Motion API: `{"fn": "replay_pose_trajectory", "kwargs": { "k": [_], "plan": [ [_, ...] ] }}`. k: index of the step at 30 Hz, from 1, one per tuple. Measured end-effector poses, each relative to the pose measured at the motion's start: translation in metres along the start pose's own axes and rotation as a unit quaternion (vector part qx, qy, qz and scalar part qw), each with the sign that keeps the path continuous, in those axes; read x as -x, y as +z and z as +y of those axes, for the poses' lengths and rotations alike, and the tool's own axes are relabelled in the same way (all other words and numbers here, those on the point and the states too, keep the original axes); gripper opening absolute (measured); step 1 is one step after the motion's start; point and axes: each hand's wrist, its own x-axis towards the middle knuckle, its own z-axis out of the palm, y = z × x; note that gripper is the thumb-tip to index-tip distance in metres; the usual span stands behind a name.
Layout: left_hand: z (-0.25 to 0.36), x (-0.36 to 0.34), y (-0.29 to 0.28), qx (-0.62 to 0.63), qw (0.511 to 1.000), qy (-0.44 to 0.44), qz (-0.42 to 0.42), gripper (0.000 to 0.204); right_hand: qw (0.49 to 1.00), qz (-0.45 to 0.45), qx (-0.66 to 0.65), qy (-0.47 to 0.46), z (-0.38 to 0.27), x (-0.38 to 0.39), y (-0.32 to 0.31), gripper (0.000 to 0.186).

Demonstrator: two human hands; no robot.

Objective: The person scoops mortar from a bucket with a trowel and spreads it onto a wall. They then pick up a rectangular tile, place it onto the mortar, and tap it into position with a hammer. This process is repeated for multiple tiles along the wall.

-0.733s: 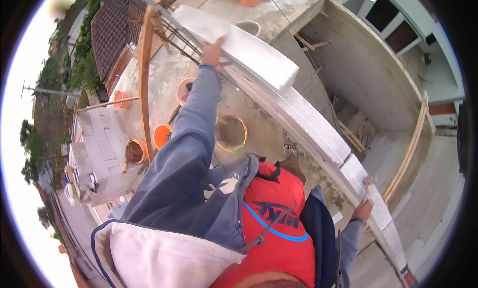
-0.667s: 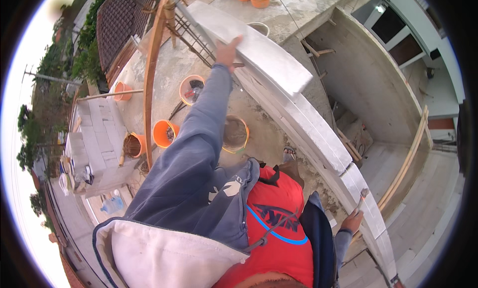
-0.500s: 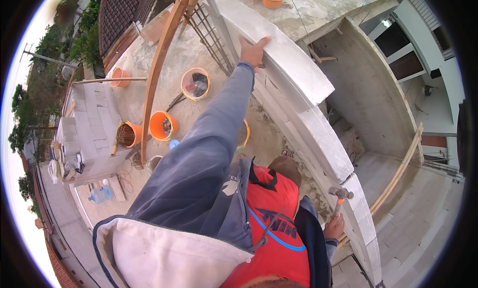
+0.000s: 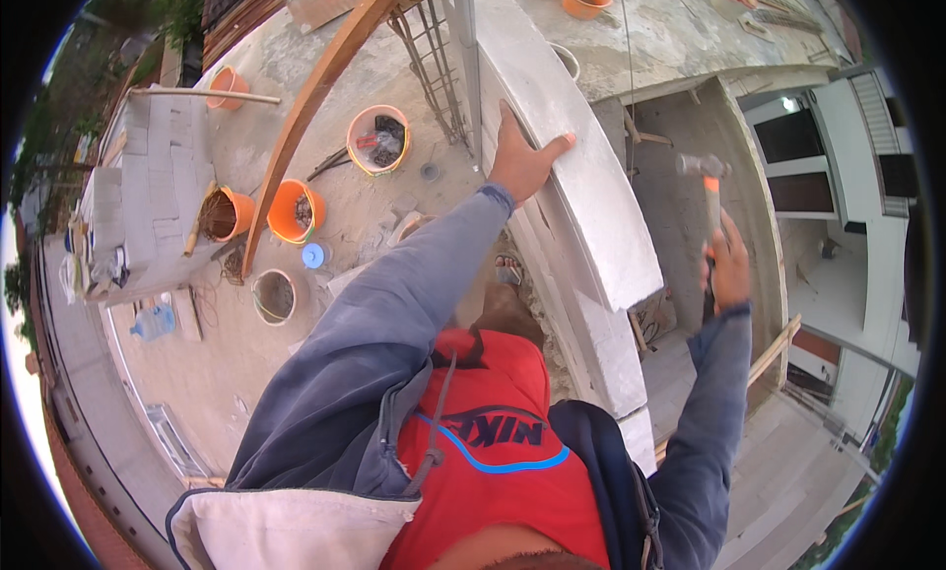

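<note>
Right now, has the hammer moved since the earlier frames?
Yes: against the block wall, the hammer in the right hand has gone from over its top to beyond its right side.

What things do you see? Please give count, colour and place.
hammer: one, grey-orange, right
block: one, white, on the wall
wall: one, grey, under the block
buckets: at least seven, mostly orange, left and top
timber: one, brown, upper left
rebar cage: one, dark, upper centre
bottle: one, blue, left
block stack: one, grey, left
shirt: one, red, bottom centre
sleeves: two, blue-grey, bottom
left fingers: one set, bare, on the block
right fingers: one set, bare, round the hammer
</note>
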Motion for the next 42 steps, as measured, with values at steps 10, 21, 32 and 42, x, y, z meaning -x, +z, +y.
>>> {"fn": "replay_pose_trajectory", "kwargs": {
  "k": [10,21,32,42],
  "plan": [
    [0.024,0.01,0.002,-0.009,1.0,0.001,-0.02,0.129,0.96,-0.248,0.103,-0.078,0.019,-0.278,0.209,0.049],
    [0.015,0.011,0.002,-0.03,0.999,0.006,0.012,0.129,0.932,-0.042,0.035,-0.359,-0.209,-0.179,0.163,0.053],
    [0.025,0.013,0.004,-0.003,1.0,0.0,-0.014,0.126,0.818,-0.124,0.386,-0.409,-0.213,-0.161,0.185,0.058],
    [0.013,0.007,-0.003,0.025,0.997,-0.063,-0.038,0.137,0.812,0.185,0.243,-0.497,-0.095,0.058,0.054,0.05]
  ]
}}
